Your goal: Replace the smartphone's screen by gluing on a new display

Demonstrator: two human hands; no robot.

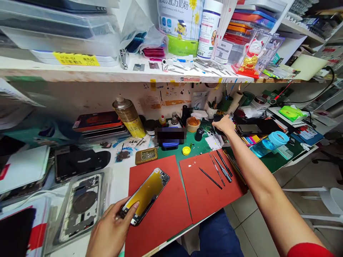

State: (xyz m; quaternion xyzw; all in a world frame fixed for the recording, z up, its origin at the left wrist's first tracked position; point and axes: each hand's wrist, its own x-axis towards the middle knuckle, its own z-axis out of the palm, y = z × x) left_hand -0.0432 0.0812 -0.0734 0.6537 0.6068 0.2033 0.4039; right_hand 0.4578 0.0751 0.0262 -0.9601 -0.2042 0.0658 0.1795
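Note:
My left hand (pixel 111 228) grips the near end of a phone screen panel (pixel 147 194) that lies yellow side up on the left red mat (pixel 158 217); the thumb presses on its face. My right hand (pixel 224 124) reaches far across the bench to the back. Its fingers curl down over small parts beside a black phone (pixel 249 128), and what they touch is too small to make out. Three slim metal tools (pixel 219 170) lie on the right red mat (pixel 206 192) beneath my forearm.
A phone rear housing (pixel 81 205) in a clear bag lies at the left. A gold spray can (pixel 130 117), tape roll (pixel 193 124), yellow cap (pixel 186 150) and blue water bottle (pixel 269 142) stand around the green mat (pixel 198 146). A cluttered shelf (pixel 107 73) runs overhead.

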